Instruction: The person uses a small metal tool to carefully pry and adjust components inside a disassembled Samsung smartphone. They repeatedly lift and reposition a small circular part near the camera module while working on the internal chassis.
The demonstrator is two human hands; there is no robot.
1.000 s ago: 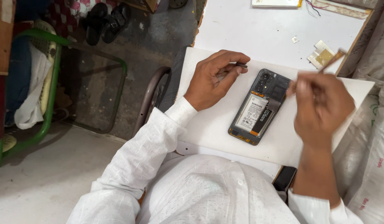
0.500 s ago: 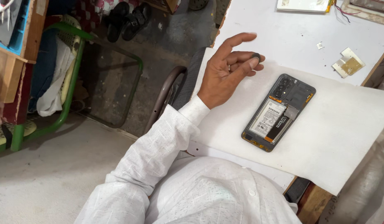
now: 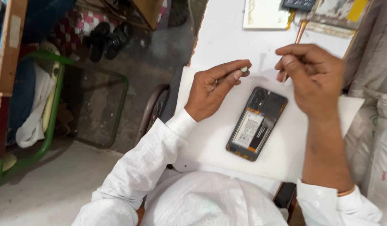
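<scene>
A small phone repair shop: an opened black phone with its back off lies mid-frame on a white worktable, black sandals upper left.

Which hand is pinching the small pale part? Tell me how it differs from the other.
The left hand, pinching a small pale part at its fingertips. The right hand grips a thin copper-coloured tool instead.

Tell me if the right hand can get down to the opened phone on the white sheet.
Probably yes: the right hand hovers just above the opened black phone, nothing lies between, though it grips a thin copper-coloured tool.
</scene>
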